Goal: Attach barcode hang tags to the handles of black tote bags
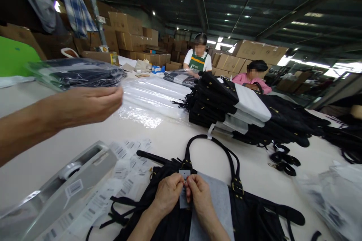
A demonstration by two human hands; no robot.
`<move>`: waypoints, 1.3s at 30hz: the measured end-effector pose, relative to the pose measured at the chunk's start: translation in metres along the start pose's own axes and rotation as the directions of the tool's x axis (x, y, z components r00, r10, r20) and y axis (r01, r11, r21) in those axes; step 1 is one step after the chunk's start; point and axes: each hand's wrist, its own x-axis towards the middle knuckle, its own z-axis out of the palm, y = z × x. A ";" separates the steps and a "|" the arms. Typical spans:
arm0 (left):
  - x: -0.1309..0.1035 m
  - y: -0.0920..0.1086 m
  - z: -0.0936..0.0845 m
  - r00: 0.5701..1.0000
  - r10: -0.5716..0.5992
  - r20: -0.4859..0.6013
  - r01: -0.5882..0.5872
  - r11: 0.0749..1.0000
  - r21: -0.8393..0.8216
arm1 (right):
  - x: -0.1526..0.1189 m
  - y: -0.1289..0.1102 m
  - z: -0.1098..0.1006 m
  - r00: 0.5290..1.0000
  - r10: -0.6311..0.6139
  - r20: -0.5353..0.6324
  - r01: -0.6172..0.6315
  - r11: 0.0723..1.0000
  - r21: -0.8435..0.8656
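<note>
A black handbag [254, 211] with two looped handles [195, 139] lies flat before me, a grey sheet [213, 196] across its front. My left hand [168, 194] and my right hand [200, 194] meet over the bag, both closed in a pinch. Between their fingertips is a grey hang tag [183, 201]; any cord at the pinch is too small to make out. White paper is wrapped round one handle near its top. A co-worker's hand [85, 105] reaches in from the left above the table.
Left of the bag stand a grey label dispenser [85, 173] and barcode label strips [127, 165]. Stacked black bags [215, 101] rise behind, near clear plastic bags [152, 98]. Coiled straps [284, 160] lie right. Two people [199, 58] work across the table [158, 135].
</note>
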 end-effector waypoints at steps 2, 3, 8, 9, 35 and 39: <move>0.000 -0.002 0.001 1.000 0.007 -0.001 -0.007 1.000 0.003 | 0.000 0.000 0.002 1.000 -0.001 -0.015 0.001 1.000 -0.006; 0.000 -0.003 0.002 1.000 0.012 -0.003 -0.012 1.000 0.003 | 0.000 -0.001 0.003 1.000 -0.001 -0.022 0.001 1.000 -0.010; 0.001 -0.010 0.006 0.999 0.025 -0.024 -0.025 1.000 -0.013 | -0.001 -0.003 0.007 0.999 0.002 -0.049 -0.003 1.000 -0.030; 0.001 -0.011 0.006 0.999 0.028 -0.027 -0.028 0.999 -0.019 | -0.001 -0.003 0.008 0.999 0.003 -0.053 -0.005 0.999 -0.035; 0.010 -0.018 0.000 0.992 0.108 -0.072 -0.119 0.975 -0.185 | -0.036 -0.042 0.018 0.958 -0.086 -0.274 -0.150 0.664 -0.733; 0.009 -0.021 -0.011 0.982 0.148 -0.114 -0.160 0.982 -0.098 | -0.029 -0.042 0.025 0.955 0.079 -0.286 -0.254 0.716 -0.651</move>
